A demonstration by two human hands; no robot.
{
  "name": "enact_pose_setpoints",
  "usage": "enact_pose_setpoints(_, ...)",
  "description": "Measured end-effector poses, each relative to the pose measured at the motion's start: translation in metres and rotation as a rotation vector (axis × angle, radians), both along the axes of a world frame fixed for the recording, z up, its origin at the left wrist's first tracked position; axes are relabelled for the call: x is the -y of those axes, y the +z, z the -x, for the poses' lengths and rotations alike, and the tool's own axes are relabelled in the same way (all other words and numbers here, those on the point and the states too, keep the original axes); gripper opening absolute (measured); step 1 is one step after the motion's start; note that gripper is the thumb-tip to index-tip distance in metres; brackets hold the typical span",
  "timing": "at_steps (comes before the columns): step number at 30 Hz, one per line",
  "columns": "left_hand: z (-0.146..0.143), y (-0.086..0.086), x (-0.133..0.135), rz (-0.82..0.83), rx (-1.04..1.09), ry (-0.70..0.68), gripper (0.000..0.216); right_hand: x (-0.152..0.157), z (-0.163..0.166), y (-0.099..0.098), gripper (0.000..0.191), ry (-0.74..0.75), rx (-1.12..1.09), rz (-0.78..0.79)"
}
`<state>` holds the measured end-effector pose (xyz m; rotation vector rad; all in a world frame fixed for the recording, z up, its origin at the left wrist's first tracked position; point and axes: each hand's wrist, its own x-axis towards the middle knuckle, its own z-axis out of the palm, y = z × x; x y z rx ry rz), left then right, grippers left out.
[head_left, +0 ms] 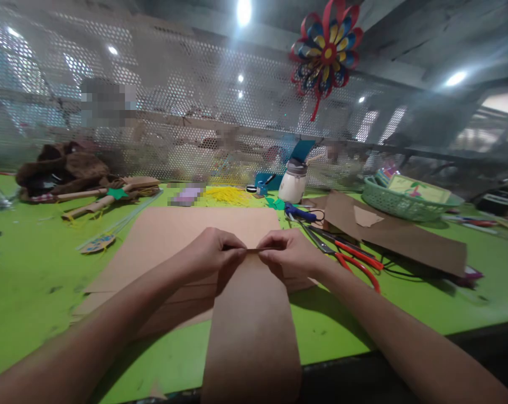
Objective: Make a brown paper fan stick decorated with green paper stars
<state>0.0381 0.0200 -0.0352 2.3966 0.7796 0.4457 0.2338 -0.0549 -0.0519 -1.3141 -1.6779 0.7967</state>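
Note:
A long strip of brown paper [253,331] runs from my fingers down over the table's front edge. Its far end is folded or rolled over into a narrow edge, though which of the two I cannot tell. My left hand [214,249] pinches the left part of that edge between thumb and fingers. On the right part of the same edge, my right hand [285,249] holds a like pinch, and a short stretch of edge shows between the hands. Under both hands lies a stack of brown paper sheets [165,235]. Orange-handled scissors [355,266] rest just right of my right hand.
Brown card pieces [405,241] and a green basket [405,202] lie to the right on the green table [35,292]. A white jar [292,185], yellow shreds [229,195] and a blue-handled tool [300,213] are at the back. Brown cloth [64,165] sits far left; a paper flower [327,53] hangs above.

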Motion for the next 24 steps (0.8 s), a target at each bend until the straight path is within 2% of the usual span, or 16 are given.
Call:
enact_pose_setpoints(4, 0.000, -0.002, -0.002, -0.094, -0.035, -0.009, 0.026, -0.002, -0.002, -0.001, 0.007, -0.029, -0.047, 0.046)
enact_pose_setpoints(8, -0.001, 0.001, 0.000, -0.115, -0.063, -0.006, 0.025, -0.002, -0.004, -0.003, 0.006, -0.019, -0.053, 0.038)
enact_pose_setpoints(12, 0.001, 0.003, 0.000, -0.079, -0.094, -0.008, 0.026, -0.003, -0.007, -0.005, 0.007, -0.007, -0.031, 0.055)
enact_pose_setpoints(18, 0.009, 0.004, -0.008, -0.004, -0.182, -0.082, 0.033, -0.006, -0.012, -0.006, 0.006, 0.006, -0.068, 0.123)
enact_pose_setpoints(24, 0.007, 0.005, -0.006, -0.175, -0.164, -0.058, 0.030, -0.007, -0.012, -0.006, 0.012, 0.033, -0.177, 0.177)
